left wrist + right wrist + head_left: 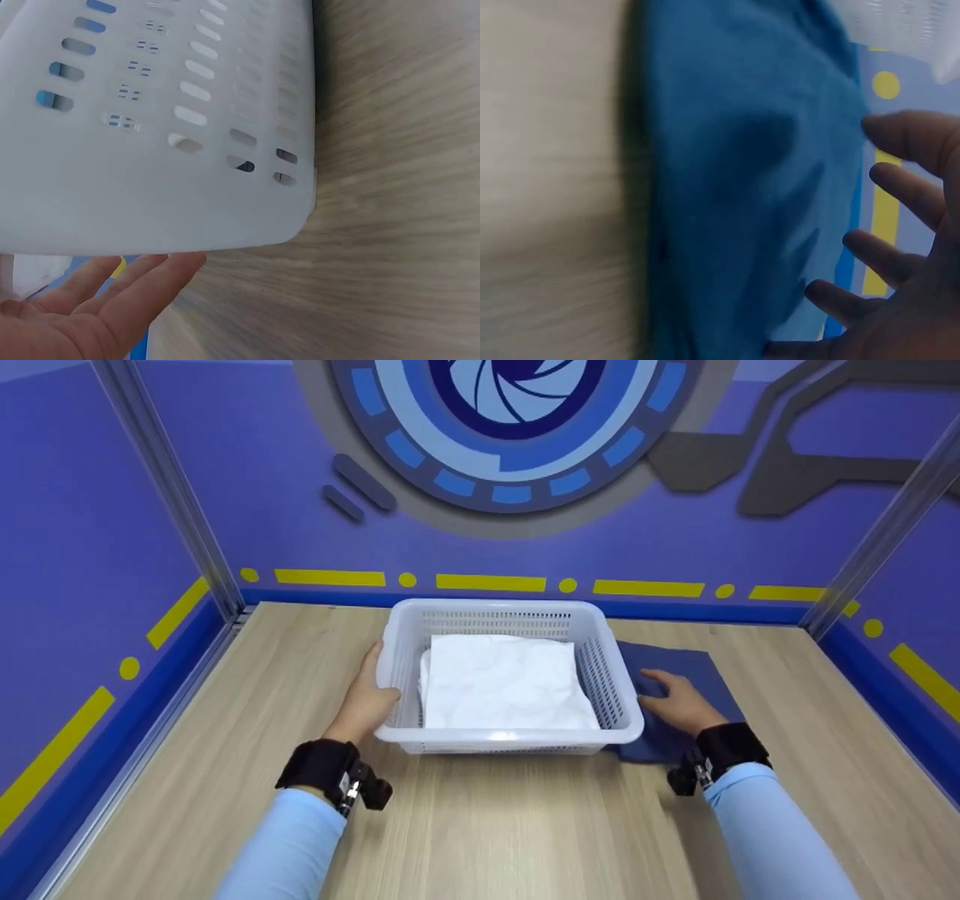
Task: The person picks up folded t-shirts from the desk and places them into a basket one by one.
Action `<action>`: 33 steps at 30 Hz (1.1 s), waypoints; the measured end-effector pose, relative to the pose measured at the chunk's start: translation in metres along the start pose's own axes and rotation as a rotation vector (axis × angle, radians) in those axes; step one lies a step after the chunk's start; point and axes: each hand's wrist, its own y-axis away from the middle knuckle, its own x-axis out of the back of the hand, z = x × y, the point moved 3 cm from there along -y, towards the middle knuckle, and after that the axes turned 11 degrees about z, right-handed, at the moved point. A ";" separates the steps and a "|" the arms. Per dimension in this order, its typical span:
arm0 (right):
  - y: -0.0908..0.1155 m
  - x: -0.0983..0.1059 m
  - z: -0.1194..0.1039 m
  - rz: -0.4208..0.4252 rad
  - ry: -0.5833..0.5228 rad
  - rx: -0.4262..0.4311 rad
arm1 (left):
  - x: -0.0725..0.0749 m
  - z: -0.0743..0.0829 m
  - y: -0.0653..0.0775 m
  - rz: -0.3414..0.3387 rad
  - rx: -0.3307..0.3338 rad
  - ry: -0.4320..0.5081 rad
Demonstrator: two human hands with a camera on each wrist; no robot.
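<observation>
A white plastic basket [510,737] with slotted walls stands on the table, holding a folded white cloth [506,682]. My left hand [366,697] grips the basket's left rim, its thumb over the edge and its fingers along the outside. In the left wrist view, those fingers [142,292] show beyond the rim of the basket [150,195]. To the basket's right lies a folded dark blue cloth [694,667], partly hidden by the basket. Above this cloth my right hand [679,703] has its fingers spread, with the thumb close to the basket's right rim.
The light wood-grain table [525,825] is bounded by a blue-purple back wall [247,517] with yellow markings and by similar side walls. Metal posts [169,487] stand at the back corners. The basket is close to the back wall.
</observation>
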 end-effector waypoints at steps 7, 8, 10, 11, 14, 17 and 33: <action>0.006 -0.014 0.009 -0.073 0.213 -0.016 | -0.004 0.003 0.002 0.003 -0.013 0.015; 0.007 -0.014 0.009 -0.076 0.235 -0.020 | -0.004 0.003 0.002 0.005 -0.015 0.019; 0.010 -0.014 0.008 -0.078 0.268 -0.011 | -0.005 0.004 0.002 0.010 -0.016 0.023; 0.011 -0.014 0.007 -0.077 0.277 -0.001 | -0.005 0.004 0.002 0.012 -0.019 0.029; 0.015 -0.011 0.004 -0.075 0.295 0.041 | -0.006 0.004 0.002 0.019 -0.022 0.042; 0.018 -0.007 0.004 -0.087 0.308 0.031 | -0.007 0.004 0.002 0.016 -0.024 0.053; 0.049 0.000 0.010 -0.156 0.410 -0.059 | -0.001 0.001 0.002 0.013 0.005 0.042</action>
